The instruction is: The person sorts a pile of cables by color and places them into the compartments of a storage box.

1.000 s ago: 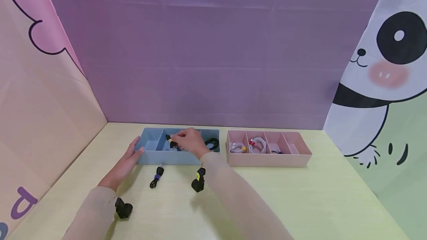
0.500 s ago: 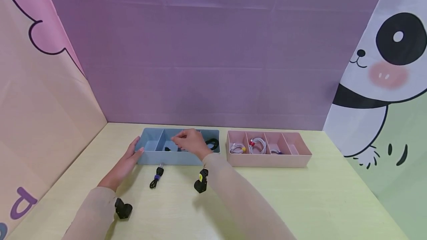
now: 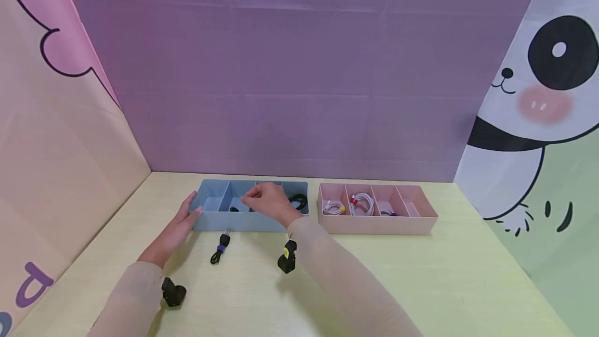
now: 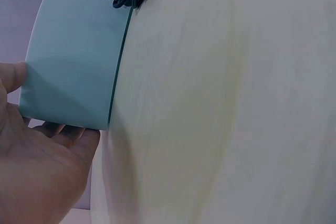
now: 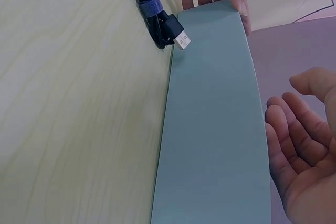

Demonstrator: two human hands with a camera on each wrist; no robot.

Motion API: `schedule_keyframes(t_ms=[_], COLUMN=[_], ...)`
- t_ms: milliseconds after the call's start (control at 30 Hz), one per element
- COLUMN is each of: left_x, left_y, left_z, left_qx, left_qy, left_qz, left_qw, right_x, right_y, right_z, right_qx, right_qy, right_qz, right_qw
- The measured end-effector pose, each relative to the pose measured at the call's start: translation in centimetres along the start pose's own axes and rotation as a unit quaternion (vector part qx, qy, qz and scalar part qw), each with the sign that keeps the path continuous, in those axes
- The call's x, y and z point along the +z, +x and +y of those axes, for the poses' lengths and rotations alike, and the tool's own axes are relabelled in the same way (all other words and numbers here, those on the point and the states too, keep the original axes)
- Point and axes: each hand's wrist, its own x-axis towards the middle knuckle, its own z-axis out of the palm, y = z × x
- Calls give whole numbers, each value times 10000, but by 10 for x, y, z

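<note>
My left hand (image 3: 177,225) holds the left end of a blue divided storage box (image 3: 243,221), its fingers along the end wall and thumb at the rim. My right hand (image 3: 269,201) is above the box's middle compartments. In the right wrist view its loosely curled fingers (image 5: 294,135) and the thumb stand apart with nothing between them. A bit of a black cable (image 3: 234,209) shows low in the second compartment; the front wall hides the rest. A coiled black cable (image 3: 298,202) lies in the right-end compartment.
In front of the blue box lies a black USB cable (image 3: 220,248) with a purple tie. To the right stands a pink divided box (image 3: 379,226) with white cables (image 3: 362,204) in its left three compartments. A purple backdrop (image 3: 299,92) rises behind the table.
My right hand has let go of the black cable with the yellow tie, which dropped into the second compartment. That hand then shifted slightly right. My left hand stays in place.
</note>
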Motion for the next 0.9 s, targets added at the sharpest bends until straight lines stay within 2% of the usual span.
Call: schedule_keyframes(t_ms=[500,900], left_x=[-1,-1], left_y=[1,1], left_z=[0,0], left_qx=[-105,-37], left_qy=[78,53], left_qz=[9,0], left_qw=[9999,10000], right_x=[3,13], right_y=[-4,-8], right_z=[-5,-6], right_qx=[29,-247], right_qy=[67,-375], right_qz=[-165,-172], right_qw=[9998,9988])
